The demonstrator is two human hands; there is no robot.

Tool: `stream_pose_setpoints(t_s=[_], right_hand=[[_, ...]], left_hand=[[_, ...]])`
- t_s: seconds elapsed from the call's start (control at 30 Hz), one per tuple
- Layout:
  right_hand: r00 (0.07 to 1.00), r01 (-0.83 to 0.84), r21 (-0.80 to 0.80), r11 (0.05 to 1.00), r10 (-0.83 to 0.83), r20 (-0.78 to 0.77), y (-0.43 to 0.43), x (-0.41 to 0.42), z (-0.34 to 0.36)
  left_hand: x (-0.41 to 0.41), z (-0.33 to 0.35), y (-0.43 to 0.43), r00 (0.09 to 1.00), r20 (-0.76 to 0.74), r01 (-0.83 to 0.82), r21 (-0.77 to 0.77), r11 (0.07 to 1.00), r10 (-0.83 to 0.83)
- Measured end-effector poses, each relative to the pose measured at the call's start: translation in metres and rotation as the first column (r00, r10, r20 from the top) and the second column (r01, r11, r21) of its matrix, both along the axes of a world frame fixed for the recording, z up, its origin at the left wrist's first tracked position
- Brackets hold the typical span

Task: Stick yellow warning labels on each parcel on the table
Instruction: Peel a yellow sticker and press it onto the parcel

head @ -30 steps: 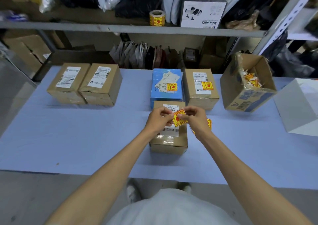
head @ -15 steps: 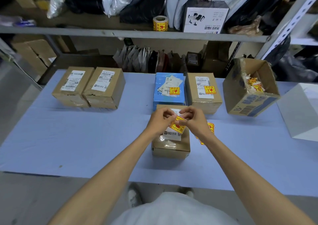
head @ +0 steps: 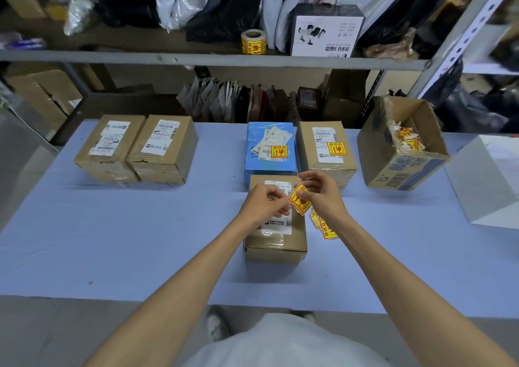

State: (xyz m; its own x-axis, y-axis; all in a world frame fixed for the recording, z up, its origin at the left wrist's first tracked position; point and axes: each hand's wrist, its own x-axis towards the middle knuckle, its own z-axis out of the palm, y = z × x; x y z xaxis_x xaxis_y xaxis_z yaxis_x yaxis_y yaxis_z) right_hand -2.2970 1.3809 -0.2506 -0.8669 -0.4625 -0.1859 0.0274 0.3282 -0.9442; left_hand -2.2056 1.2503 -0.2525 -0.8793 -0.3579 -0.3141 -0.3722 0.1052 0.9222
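Above a brown parcel (head: 275, 243), the right hand (head: 323, 195) pinches a yellow label (head: 300, 202) by its upper edge. The left hand (head: 264, 203), fingers curled, touches the label's near corner, grip unclear. Spare labels (head: 323, 226) lie under the right wrist.

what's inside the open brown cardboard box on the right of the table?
Crumpled yellow-and-white label scraps lie inside the open brown cardboard box. Its near wall hides the bottom, so anything deeper cannot be seen.
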Motion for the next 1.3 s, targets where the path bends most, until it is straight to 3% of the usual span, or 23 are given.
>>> stream_pose_setpoints(t_s=[0.1,0.17,0.3,0.57,0.7,0.83,0.97,1.13,1.3], right_hand=[[0.951,0.053,0.139,0.989,-0.008,-0.309,-0.001,0.003,-0.005],[0.925,0.03,0.149,0.988,0.029,-0.378,-0.004,0.006,-0.004],[0.935,-0.092,0.15,0.984,0.137,-0.328,-0.011,0.01,-0.003],[0.956,-0.104,0.122,0.987,0.133,-0.26,-0.015,0.006,-0.006],[0.984,-0.057,0.075,0.996,0.069,-0.164,-0.017,0.006,-0.005],[0.983,-0.114,0.031,0.993,0.117,-0.138,-0.019,0.009,-0.003],[0.991,-0.119,-0.026,0.993,0.117,-0.071,-0.019,0.009,-0.003],[0.993,-0.114,-0.044,0.992,0.114,-0.019,-0.018,0.008,-0.005],[0.989,-0.149,-0.031,0.988,0.148,-0.027,-0.022,0.009,-0.003]], left_hand=[[-0.002,-0.002,-0.004,0.998,-0.035,-0.044,0.073,0.996,0.047],[-0.003,-0.002,-0.005,0.997,-0.046,-0.063,0.085,0.994,0.068],[-0.006,-0.003,-0.007,0.994,-0.091,-0.053,0.085,0.995,0.061],[-0.011,-0.004,-0.011,0.993,-0.109,-0.039,-0.041,0.998,0.034],[-0.014,-0.005,-0.011,0.992,-0.075,-0.104,0.009,0.994,0.105],[-0.017,-0.006,-0.012,0.988,-0.101,-0.107,0.107,0.988,0.118],[-0.016,-0.007,-0.014,0.988,-0.107,-0.103,0.064,0.993,0.109],[-0.016,-0.014,-0.018,0.971,-0.037,-0.228,0.16,0.961,0.236],[-0.016,-0.013,-0.017,0.982,-0.042,-0.176,0.134,0.975,0.183]])
